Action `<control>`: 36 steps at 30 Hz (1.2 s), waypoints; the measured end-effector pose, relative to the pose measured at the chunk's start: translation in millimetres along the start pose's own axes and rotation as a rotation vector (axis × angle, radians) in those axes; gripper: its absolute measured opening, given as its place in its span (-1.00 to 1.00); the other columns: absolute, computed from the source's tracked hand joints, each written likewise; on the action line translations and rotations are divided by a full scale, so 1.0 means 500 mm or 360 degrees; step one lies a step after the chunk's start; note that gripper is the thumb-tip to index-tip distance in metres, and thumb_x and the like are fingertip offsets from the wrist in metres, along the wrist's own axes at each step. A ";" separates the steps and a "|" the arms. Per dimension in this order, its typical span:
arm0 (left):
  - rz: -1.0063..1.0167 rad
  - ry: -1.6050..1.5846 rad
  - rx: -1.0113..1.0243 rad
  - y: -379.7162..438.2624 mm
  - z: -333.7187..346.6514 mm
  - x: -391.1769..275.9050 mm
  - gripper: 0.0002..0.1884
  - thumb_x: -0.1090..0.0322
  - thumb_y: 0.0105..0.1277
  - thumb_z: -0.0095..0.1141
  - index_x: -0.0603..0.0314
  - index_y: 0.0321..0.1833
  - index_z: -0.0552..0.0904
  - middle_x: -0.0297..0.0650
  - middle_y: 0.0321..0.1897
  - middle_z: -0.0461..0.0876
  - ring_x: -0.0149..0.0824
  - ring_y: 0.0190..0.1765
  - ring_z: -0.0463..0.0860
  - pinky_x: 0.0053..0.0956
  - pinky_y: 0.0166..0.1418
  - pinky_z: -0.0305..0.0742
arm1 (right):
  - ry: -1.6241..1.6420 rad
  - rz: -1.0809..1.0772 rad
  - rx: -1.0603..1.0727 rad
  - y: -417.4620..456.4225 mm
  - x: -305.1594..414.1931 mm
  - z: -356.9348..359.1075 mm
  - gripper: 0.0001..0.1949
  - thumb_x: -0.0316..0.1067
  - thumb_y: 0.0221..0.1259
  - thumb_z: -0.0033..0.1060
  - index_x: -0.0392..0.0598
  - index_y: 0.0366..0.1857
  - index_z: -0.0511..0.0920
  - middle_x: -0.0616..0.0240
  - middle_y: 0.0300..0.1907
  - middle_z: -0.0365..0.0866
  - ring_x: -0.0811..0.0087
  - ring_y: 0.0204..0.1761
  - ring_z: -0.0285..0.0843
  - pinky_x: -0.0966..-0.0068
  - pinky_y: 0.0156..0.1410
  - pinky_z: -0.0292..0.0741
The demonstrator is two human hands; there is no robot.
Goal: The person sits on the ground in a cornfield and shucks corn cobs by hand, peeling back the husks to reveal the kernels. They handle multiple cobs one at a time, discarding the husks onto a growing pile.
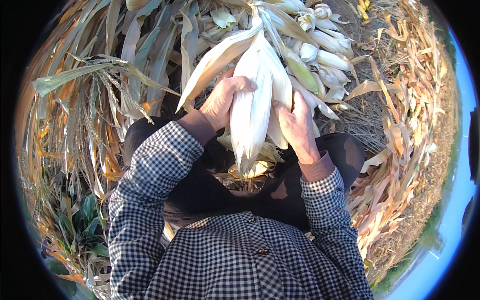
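Observation:
Pale dry corn husks (251,97) hang in a bundle in front of me, joined at the top and spread downward. My left hand (227,93) grips the bundle's left side, its thumb lying across a broad white husk. On the right side, my right hand (296,120) holds the edge of another husk between thumb and fingers. Whether ears of corn are inside the held husks cannot be told. Below the husk tips, between my folded legs, lies a pale yellow husk or ear (251,169).
Behind the bundle is a heap of husk-covered corn ears (330,56). Dry corn stalks and leaves (93,97) stand close on the left. More dry stalks (401,150) line the right side. Several bare yellow ears (363,8) lie on the ground at the top right.

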State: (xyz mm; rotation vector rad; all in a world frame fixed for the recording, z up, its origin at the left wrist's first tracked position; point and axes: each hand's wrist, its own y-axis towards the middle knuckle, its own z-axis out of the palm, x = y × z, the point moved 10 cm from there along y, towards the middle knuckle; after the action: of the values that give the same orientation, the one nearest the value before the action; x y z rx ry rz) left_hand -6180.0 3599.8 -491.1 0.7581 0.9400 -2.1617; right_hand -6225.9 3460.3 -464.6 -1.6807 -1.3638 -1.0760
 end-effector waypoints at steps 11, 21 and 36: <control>-0.0295 -0.0480 0.0194 0.007 0.010 0.048 -0.39 0.21 0.05 0.20 0.40 0.18 0.48 -0.02 -0.10 0.67 -0.11 -0.10 0.69 -0.19 0.12 0.59 | -0.0120 0.0017 -0.0188 0.028 -0.001 -0.090 -0.80 -0.41 0.23 -0.05 -0.34 -0.31 0.56 -0.03 -0.53 0.56 0.20 -0.50 0.56 0.32 -0.33 0.49; -0.0550 -0.0098 0.0671 -0.084 0.152 0.095 -0.30 0.25 0.16 0.37 0.30 0.35 0.39 -0.25 -0.09 0.64 -0.48 -0.17 0.65 -0.58 -0.10 0.60 | -0.0672 -0.0250 -0.1013 0.191 0.029 -0.428 -0.84 -0.44 0.06 0.03 -0.06 -0.46 0.67 0.15 -0.48 0.68 0.19 -0.37 0.65 0.32 -0.27 0.46; -0.0111 -0.0221 -0.0132 -0.002 0.022 0.014 -0.46 -0.01 0.38 0.14 0.38 0.13 0.48 -0.06 -0.26 0.70 -0.20 -0.28 0.76 -0.34 -0.16 0.72 | -0.0702 -0.0083 -0.0553 0.223 -0.013 -0.337 -0.33 -0.09 0.30 0.24 -0.27 0.38 0.27 -0.08 0.12 0.58 0.15 0.11 0.61 0.29 0.22 0.53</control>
State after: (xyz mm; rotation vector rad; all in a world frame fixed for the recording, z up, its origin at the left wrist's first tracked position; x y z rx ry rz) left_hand -6187.7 3589.1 -489.5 0.5352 0.9891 -2.1894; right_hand -6145.3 3285.0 -405.1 -2.2492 -1.5614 -1.0554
